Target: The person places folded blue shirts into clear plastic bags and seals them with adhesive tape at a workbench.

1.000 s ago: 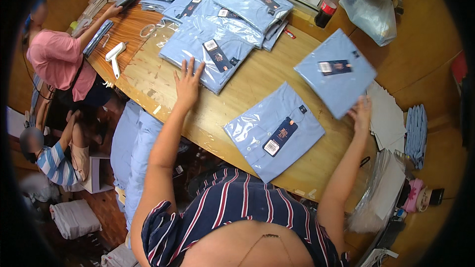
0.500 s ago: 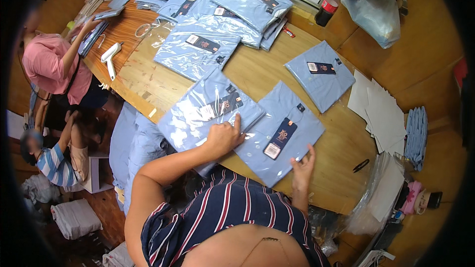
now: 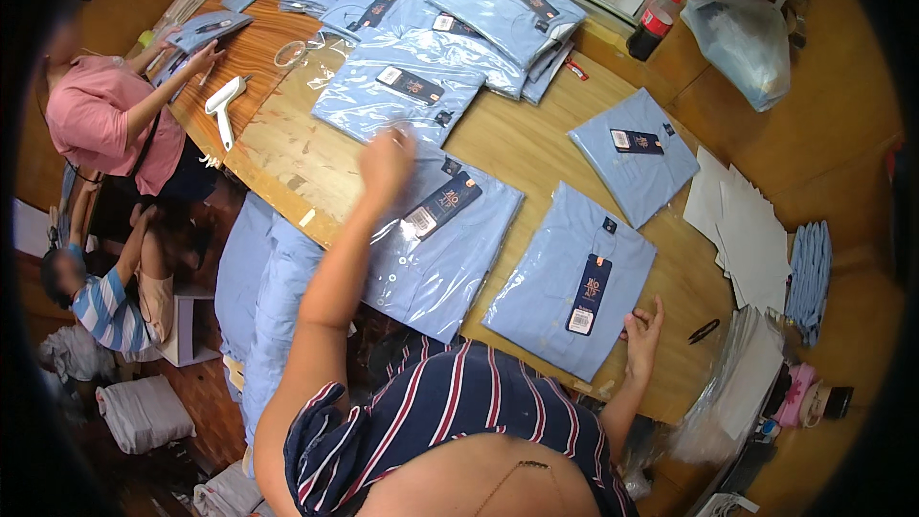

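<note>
My left hand [image 3: 386,163] is raised and blurred over the wooden table [image 3: 517,148], above the top edge of a bagged light-blue folded shirt [image 3: 436,249]; it holds nothing that I can see. To the right lies a second bagged blue shirt [image 3: 571,280] with a dark hang tag. My right hand [image 3: 643,333] rests flat on the table at that shirt's lower right corner, fingers spread. A third bagged shirt [image 3: 634,153] lies farther off to the right.
Several bagged blue shirts [image 3: 450,33] overlap at the table's far side. A dark bottle with a red cap [image 3: 654,23] and a clear bag [image 3: 749,38] stand at the back right. White cardboard sheets [image 3: 742,230] lie right. A person in pink [image 3: 100,120] works at the left.
My left hand has lifted off the left shirt and swung up toward the far pile. My right hand slid from the right shirt's edge onto the table beside it.
</note>
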Demonstrator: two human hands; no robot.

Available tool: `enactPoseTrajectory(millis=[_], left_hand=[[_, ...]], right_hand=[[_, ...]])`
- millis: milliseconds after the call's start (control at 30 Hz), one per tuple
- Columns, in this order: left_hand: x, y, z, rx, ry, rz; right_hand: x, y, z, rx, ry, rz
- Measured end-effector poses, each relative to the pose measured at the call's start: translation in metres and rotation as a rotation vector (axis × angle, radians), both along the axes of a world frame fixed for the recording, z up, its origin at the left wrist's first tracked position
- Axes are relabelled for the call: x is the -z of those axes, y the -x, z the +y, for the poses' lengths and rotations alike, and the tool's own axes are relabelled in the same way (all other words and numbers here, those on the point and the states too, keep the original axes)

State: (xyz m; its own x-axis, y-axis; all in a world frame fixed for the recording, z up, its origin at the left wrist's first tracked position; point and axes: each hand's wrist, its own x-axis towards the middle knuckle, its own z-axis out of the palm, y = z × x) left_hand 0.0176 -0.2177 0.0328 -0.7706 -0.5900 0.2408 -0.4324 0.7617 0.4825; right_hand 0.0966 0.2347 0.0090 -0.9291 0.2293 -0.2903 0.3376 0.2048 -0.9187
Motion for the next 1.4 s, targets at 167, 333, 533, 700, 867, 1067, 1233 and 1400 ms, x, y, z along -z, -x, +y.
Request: enactPoseTrajectory(millis=[167,333,533,700,867,1067,1233,1400], left_hand=[[0.033,0.039,-0.158,-0.355,0.195,0.007],[0.026,0.056,-0.221,-0.113,-0.293,-0.267],[-0.087,0.057,-0.187,0.299,-0.517,-0.269],[-0.184,0.022,-0.079,0.361,-0.048,0.305],[-0.197,-0.081,0.004,0.209,-0.212,0.821],[-0.075,-0.216,0.037,-0.167,-0.594,-0.08],[-0.002,-0.241,0.055,-0.173,-0.46,-0.086],[0.003,-0.21,0.04,-0.183,-0.486,-0.108]], right_hand=[[0.0,0.003,-0.007,-0.046,-0.056,0.113],[-0.006,0.005,-0.022,0.0,-0.3,0.353],[-0.031,0.011,-0.088,-0.305,0.295,0.326],[-0.055,0.023,-0.19,-0.843,1.098,-0.527],[-0.062,0.019,-0.258,-0.923,1.311,-0.67],[-0.041,0.028,-0.258,-0.508,1.232,-0.328],[0.007,0.055,-0.211,-0.656,0.712,-0.252],[-0.004,0.069,-0.198,-0.743,0.329,-0.278]])
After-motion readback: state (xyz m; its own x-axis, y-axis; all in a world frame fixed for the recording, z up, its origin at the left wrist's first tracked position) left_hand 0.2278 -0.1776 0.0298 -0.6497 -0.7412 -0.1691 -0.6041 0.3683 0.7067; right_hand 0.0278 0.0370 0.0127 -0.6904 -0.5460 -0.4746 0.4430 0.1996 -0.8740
